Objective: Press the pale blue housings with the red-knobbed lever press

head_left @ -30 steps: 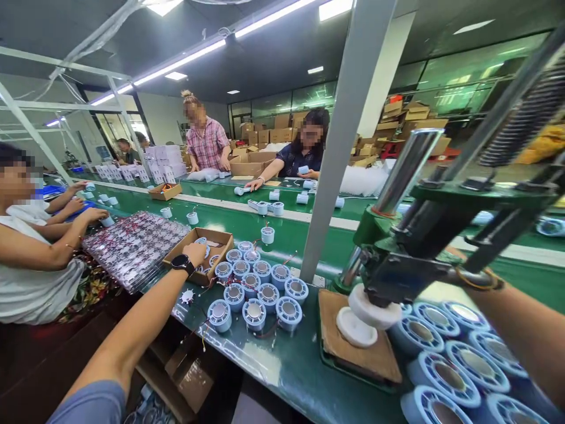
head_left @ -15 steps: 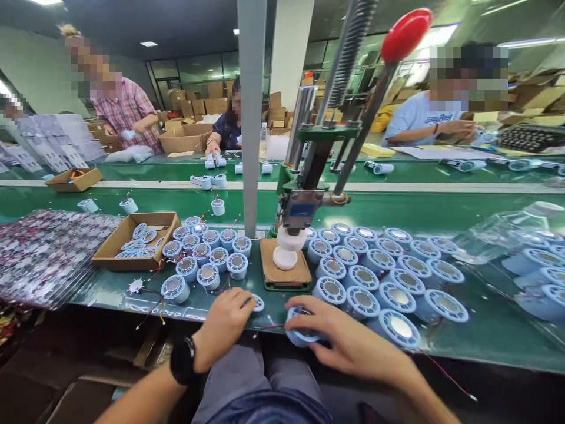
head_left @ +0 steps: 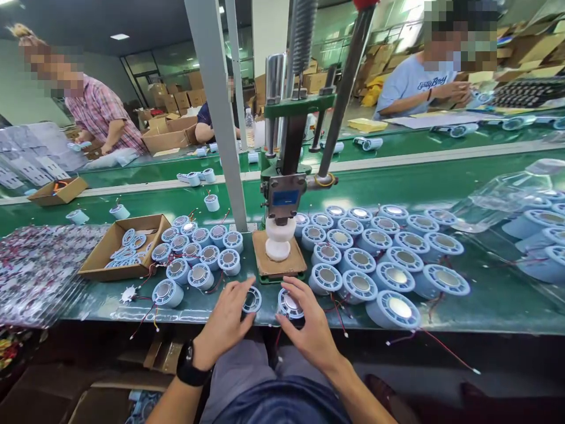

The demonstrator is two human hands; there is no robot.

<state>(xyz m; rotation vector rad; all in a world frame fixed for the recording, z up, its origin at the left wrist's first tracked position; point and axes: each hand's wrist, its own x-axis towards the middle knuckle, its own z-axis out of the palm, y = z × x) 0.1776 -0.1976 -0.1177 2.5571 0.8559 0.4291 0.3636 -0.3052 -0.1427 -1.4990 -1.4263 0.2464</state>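
Observation:
A flat light-blue slotted ring (head_left: 253,300) lies at the table's front edge, between the thumb and fingers of my left hand (head_left: 227,312). To its right, my right hand (head_left: 306,321) curves around a light-blue round housing (head_left: 290,304) with a silver disc in its top; the thumb and fingers touch its sides, and a thin wire hangs below. Behind both hands stands a hand press (head_left: 285,197) with a white round pusher just above a white round pad (head_left: 278,249) on a brown base board.
Many similar housings (head_left: 359,259) with loose wires stand right of the press, and a smaller group (head_left: 192,252) stands left. A cardboard box (head_left: 95,265) holds blue rings. A grey post (head_left: 220,118) rises behind. Co-workers sit or stand across the green conveyor (head_left: 397,176).
My right hand has brought the housing left and slightly up the table, closer to the ring. My left hand now spans the ring with thumb and fingers. The view has shifted.

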